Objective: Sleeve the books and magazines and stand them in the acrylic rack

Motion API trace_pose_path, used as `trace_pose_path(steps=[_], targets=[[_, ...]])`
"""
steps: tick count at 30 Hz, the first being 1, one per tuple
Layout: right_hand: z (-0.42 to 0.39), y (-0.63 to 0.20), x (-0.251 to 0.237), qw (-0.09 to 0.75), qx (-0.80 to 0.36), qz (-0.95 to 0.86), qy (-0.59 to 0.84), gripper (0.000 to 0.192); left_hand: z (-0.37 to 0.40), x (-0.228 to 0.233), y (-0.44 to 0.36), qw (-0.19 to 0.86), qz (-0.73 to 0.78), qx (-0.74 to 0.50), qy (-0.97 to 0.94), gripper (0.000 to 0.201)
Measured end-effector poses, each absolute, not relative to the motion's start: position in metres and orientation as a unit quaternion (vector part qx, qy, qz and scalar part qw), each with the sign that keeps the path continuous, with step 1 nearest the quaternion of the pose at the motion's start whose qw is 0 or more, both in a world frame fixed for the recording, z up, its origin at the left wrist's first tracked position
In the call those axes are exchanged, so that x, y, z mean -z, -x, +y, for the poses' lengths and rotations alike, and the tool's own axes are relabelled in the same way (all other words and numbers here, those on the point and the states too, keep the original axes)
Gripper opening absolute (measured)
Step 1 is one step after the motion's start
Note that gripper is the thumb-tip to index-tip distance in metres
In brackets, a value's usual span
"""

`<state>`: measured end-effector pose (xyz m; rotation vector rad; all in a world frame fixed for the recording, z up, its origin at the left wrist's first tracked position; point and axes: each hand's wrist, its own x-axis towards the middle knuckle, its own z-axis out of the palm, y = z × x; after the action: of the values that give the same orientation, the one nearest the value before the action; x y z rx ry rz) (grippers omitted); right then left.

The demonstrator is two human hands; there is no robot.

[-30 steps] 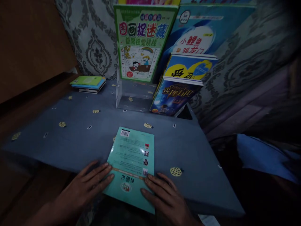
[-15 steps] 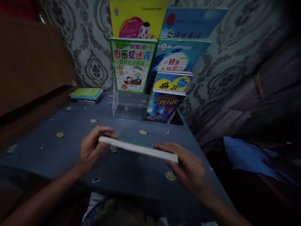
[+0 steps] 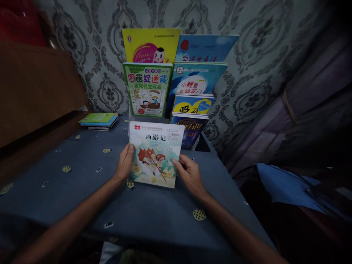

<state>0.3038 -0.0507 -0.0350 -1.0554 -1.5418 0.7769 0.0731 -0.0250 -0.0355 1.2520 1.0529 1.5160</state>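
A pale picture book (image 3: pixel 155 154) with Chinese characters and a figure on its cover is held up between both hands, its front facing me. My left hand (image 3: pixel 125 165) grips its left edge, thumb on the cover. On the opposite edge, my right hand (image 3: pixel 189 174) is closed with its thumb on the front. Behind it, a green book (image 3: pixel 148 90) and a yellow book (image 3: pixel 151 44) stand upright in tiers. To their right are a light blue book (image 3: pixel 199 77), a darker blue book (image 3: pixel 209 47), a yellow-and-blue book (image 3: pixel 192 104) and a dark blue book (image 3: pixel 192 134).
A small stack of books (image 3: pixel 99 119) lies at the back left of the patterned tablecloth (image 3: pixel 82 190). A brown wooden panel (image 3: pixel 35 80) borders the left side. Purple curtain (image 3: pixel 264 106) and blue cloth (image 3: pixel 286 187) are on the right. Patterned wallpaper (image 3: pixel 107 84) is behind.
The book has tilted from nearly edge-on to upright, so its cover now shows. Both hands have turned with it, still holding its sides. The view has shifted slightly upward.
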Motion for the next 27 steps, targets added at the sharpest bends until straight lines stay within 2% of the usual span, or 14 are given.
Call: trace_pose_path(steps=[4, 8, 11, 14, 17, 21, 24, 27], targets=[[-0.051, -0.305, 0.039, 0.482, -0.446, -0.585, 0.475, 0.042, -0.021, 0.044, -0.072, 0.523, 0.44, -0.562, -0.466, 0.057], [-0.049, -0.307, 0.059, 0.438, -0.523, -0.53, 0.503, 0.05, -0.016, 0.062, -0.059, 0.582, 0.484, -0.446, -0.477, 0.059], [-0.047, -0.309, 0.071, 0.41, -0.535, -0.537, 0.508, 0.051, -0.013, 0.064, -0.044, 0.487, 0.514, -0.377, -0.597, 0.05], [-0.043, -0.312, 0.073, 0.384, -0.522, -0.551, 0.525, 0.052, -0.011, 0.056, -0.034, 0.276, 0.572, -0.285, -0.718, 0.037], [-0.041, -0.318, 0.068, 0.349, -0.44, -0.604, 0.566, 0.042, -0.012, 0.047, -0.033, 0.131, 0.595, -0.174, -0.774, 0.03], [-0.041, -0.322, 0.057, 0.295, -0.195, -0.713, 0.605, 0.022, -0.008, 0.045, -0.039, 0.014, 0.575, -0.13, -0.808, 0.027], [-0.04, -0.306, 0.047, 0.253, -0.097, -0.762, 0.588, 0.026, 0.001, 0.053, -0.042, -0.018, 0.53, -0.151, -0.834, 0.027], [-0.03, -0.273, 0.041, 0.23, -0.092, -0.833, 0.495, 0.034, 0.009, 0.066, -0.042, -0.015, 0.511, -0.172, -0.842, 0.03]])
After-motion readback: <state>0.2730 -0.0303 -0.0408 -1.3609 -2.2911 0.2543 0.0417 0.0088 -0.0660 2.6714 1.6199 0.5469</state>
